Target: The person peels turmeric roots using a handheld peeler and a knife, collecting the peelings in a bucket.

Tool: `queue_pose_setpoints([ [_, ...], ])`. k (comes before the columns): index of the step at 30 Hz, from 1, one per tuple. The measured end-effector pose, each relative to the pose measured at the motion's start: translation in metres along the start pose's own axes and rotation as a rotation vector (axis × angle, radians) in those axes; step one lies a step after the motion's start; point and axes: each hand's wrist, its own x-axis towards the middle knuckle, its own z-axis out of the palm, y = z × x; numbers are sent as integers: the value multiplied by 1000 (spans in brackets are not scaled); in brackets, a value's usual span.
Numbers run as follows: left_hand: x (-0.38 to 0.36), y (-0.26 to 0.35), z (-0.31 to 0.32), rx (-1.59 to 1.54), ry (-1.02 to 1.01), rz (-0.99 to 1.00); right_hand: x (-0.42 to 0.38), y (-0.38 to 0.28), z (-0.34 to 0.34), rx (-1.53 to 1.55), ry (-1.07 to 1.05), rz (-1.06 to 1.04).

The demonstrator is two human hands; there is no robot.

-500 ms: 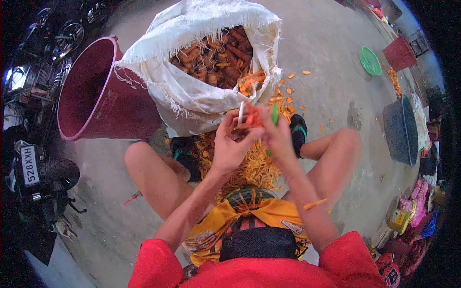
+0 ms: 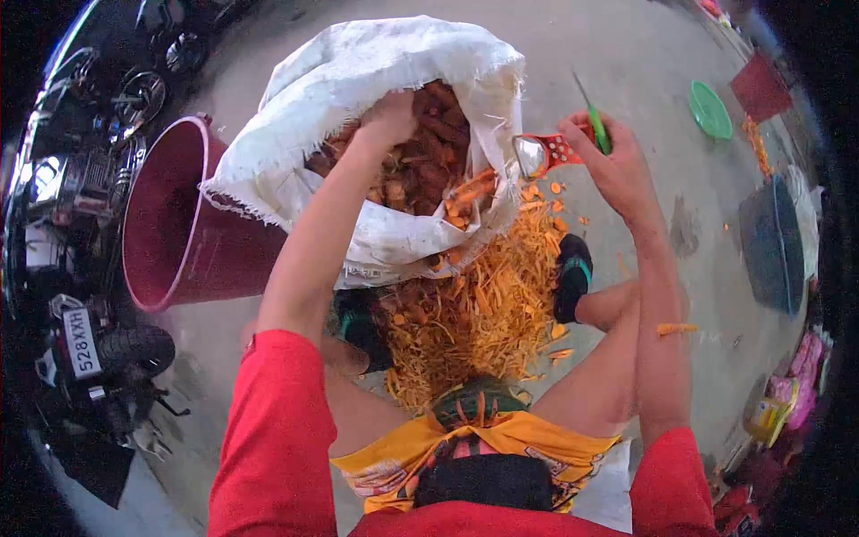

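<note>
My left hand (image 2: 391,118) reaches into the mouth of a white woven sack (image 2: 394,45), over brownish-orange carrots (image 2: 434,170). Its fingers are blurred and partly hidden among them, so I cannot see whether they grip one. To the right of the sack, my right hand (image 2: 616,166) is closed around two tools. One is a red peeler (image 2: 562,150) with white dots, its metal head pointing left. The other is a green-handled knife (image 2: 599,131), its thin blade pointing up. Cut orange pieces (image 2: 472,197) lie in a fold at the sack's front rim.
Orange peelings (image 2: 474,313) cover the floor between my feet. A maroon tub (image 2: 242,259) lies tipped at the sack's left. Parked motorcycles (image 2: 116,349) line the left side. At right are a green basket (image 2: 711,109), a dark basin (image 2: 771,251) and a red container (image 2: 761,87).
My hands were together in front of the sack. The left has moved up and left into the sack; the right has moved up and right with the peeler and knife.
</note>
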Motion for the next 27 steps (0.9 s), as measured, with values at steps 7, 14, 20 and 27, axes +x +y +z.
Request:
queue_pose_setpoints([
  [7, 4, 0, -3, 95, -369, -280, 4, 2, -6, -81, -8, -56],
  [14, -130, 41, -95, -1123, 31, -301, -41, 4, 17, -245, -125, -176],
  [20, -221, 96, -129, -2070, 275, -774, -80, -11, 58, -118, -447, -294],
  [27, -255, 125, -111, -2253, -94, -745, -103, -1, 94, -45, -527, -458],
])
